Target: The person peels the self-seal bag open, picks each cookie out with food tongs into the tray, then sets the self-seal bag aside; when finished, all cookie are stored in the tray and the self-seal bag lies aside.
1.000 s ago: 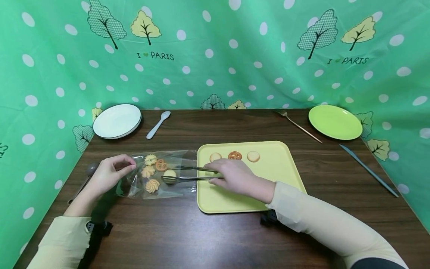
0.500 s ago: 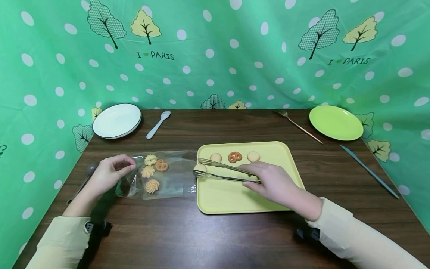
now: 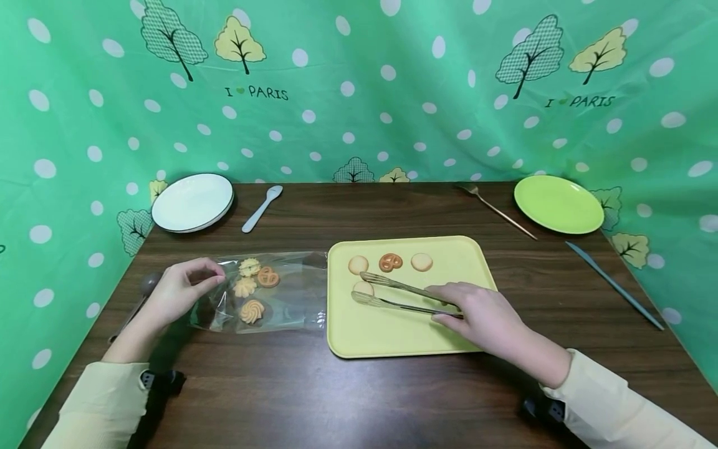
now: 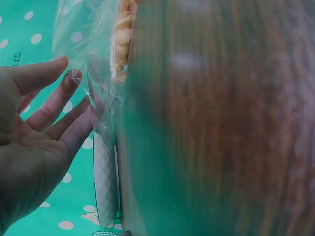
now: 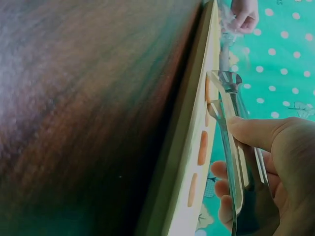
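Observation:
My left hand pinches the edge of a clear plastic bag lying on the table. Inside the bag are a pretzel-shaped cookie and several piped butter cookies. With thumb and fingers, my right hand holds metal tongs over a yellow tray. Between the tong tips sits a round cookie, low over the tray; whether the tips touch it I cannot tell. A row at the tray's back has two round cookies and a pretzel-shaped one.
White plates and a pale spoon are at the back left. A dark spoon lies behind the left hand. To the right are a copper fork, a green plate and a blue knife.
My right hand has moved right, carrying a round cookie in the tongs from over the bag to the tray's left part. The left hand keeps its place at the bag.

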The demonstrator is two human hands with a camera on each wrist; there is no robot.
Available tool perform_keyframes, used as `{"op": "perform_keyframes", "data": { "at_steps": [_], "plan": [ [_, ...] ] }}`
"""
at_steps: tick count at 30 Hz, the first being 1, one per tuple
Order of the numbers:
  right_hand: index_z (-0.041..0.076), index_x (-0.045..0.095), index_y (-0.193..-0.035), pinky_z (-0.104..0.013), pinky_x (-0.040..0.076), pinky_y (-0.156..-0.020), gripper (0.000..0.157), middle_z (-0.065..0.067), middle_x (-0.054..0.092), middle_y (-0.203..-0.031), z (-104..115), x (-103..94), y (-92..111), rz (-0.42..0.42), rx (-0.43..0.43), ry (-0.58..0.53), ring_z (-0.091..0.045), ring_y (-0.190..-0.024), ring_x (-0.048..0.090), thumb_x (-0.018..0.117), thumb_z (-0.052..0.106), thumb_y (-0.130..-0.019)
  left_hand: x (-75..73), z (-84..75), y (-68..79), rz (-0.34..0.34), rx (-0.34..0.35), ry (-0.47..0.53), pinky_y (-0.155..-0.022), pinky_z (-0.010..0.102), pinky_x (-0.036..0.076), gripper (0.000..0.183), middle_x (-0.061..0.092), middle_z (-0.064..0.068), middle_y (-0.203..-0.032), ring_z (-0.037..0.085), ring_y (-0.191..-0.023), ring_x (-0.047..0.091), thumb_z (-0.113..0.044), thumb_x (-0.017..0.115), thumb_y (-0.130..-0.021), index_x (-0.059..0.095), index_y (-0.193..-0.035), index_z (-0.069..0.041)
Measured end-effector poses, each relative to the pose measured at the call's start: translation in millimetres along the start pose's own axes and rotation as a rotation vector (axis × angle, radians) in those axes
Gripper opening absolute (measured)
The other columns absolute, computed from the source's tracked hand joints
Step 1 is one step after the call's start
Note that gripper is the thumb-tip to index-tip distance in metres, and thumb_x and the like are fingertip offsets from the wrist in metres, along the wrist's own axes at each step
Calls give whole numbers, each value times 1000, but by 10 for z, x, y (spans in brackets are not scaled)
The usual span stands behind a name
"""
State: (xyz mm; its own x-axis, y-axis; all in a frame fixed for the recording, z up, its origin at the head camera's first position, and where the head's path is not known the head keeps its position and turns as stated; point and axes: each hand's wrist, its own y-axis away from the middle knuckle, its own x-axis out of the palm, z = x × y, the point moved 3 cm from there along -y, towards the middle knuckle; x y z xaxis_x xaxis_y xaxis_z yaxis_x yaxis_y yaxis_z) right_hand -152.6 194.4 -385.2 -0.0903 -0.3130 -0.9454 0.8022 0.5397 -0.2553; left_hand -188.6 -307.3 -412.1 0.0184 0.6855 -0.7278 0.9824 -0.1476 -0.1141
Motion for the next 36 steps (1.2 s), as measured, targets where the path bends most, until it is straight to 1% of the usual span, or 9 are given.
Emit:
{"op": "perform_keyframes", "data": {
  "at_steps": [4,8,11,14,20,24,29,33,36],
  "plan": [
    [21,65,-118,-39,52,-71,44,3,70,-100,7,22,-8,13,-6,-12,-15,-91,66,78,33,-78,-2,3,-1,4,-11,3,-67,21,47,12,66,2,-95,7,-81,60,-22,66,-90,68,-97,-12],
    [19,64,-120,-41,52,-75,47,1,69,-104,39,8,-63,26,-4,-17,-17,-95,66,77,35,-78,-16,-7,-7,2,-11,-1,-67,20,47,11,66,2,-94,8,-82,59,-22,66,-90,68,-97,-13],
    [19,63,-120,-41,52,-77,48,0,69,-107,101,0,-156,32,-5,-28,-18,-98,65,77,37,-78,-21,-20,-5,1,-13,-4,-67,21,47,11,66,2,-95,9,-82,59,-21,66,-90,68,-97,-12],
    [20,64,-120,-43,52,-76,44,-1,69,-111,191,23,-284,38,-14,-41,-20,-101,65,76,35,-80,-14,-28,-2,1,-29,2,-67,21,47,11,66,2,-95,8,-81,59,-21,67,-90,68,-96,-13],
    [21,66,-117,-42,53,-69,35,2,69,-112,383,139,-557,55,-42,-16,-19,-100,66,72,32,-84,-7,-51,0,-6,-16,-18,-66,22,46,7,67,2,-93,8,-80,59,-21,66,-90,68,-93,-15],
    [22,67,-116,-39,53,-65,33,3,69,-110,510,206,-719,60,-67,13,-17,-99,66,72,31,-84,-5,-56,4,-3,-11,-10,-66,22,46,7,67,3,-92,7,-80,59,-22,66,-90,68,-93,-16],
    [23,65,-118,-37,49,-58,38,5,69,-109,663,332,-908,101,-90,39,-16,-95,66,72,35,-83,-7,-44,11,-7,-8,-6,-66,21,47,7,67,2,-92,7,-80,60,-21,67,-89,68,-93,-15],
    [21,63,-120,-35,49,-57,42,5,68,-107,788,449,-1050,138,-102,47,-15,-89,65,70,39,-83,-5,-52,8,-2,0,0,-66,21,47,8,67,3,-92,7,-80,60,-21,67,-89,68,-94,-14],
    [19,61,-123,-35,49,-57,45,4,67,-109,892,511,-1148,171,-95,72,-14,-92,64,68,41,-84,-6,-65,7,0,10,-3,-66,21,47,9,67,3,-92,7,-80,60,-20,67,-90,68,-94,-13]
  ]
}}
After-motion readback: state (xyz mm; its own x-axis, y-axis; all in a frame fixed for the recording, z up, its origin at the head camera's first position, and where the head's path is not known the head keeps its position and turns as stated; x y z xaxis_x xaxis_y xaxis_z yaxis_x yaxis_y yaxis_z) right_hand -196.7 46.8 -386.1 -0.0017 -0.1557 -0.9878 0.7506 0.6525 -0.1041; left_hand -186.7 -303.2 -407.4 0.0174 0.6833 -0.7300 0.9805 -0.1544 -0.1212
